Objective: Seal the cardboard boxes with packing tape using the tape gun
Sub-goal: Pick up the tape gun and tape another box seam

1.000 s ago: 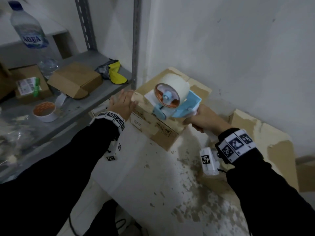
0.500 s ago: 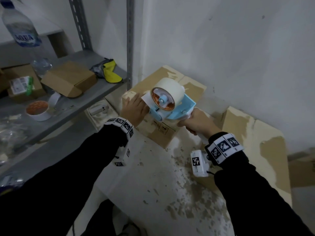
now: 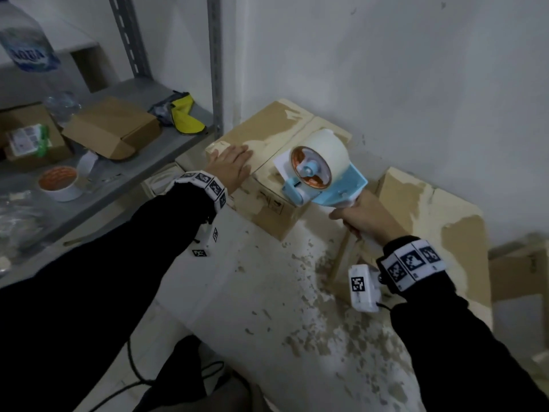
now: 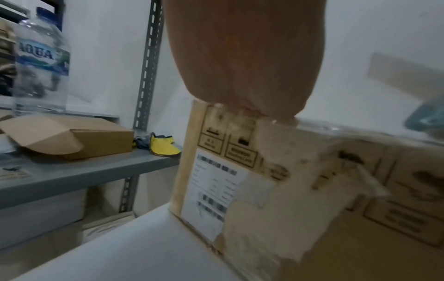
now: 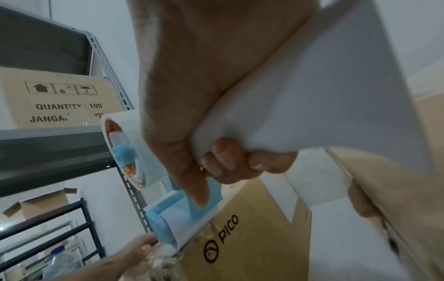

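A worn cardboard box stands on the white table against the wall. My left hand lies flat on the box's top left part, fingers straight, seen from below as a palm in the left wrist view. My right hand grips the white handle of a blue tape gun with a roll of pale tape. The gun's front rests on the box top near its front right edge. In the right wrist view my fingers wrap the handle and the blue roller meets the box.
A second worn box leans at the right of the table. A grey metal shelf on the left holds a small mailer box, a tape roll, a water bottle and a yellow item.
My left hand moved from the box's left side up onto its top. My right hand carried the tape gun to the right along the box top.
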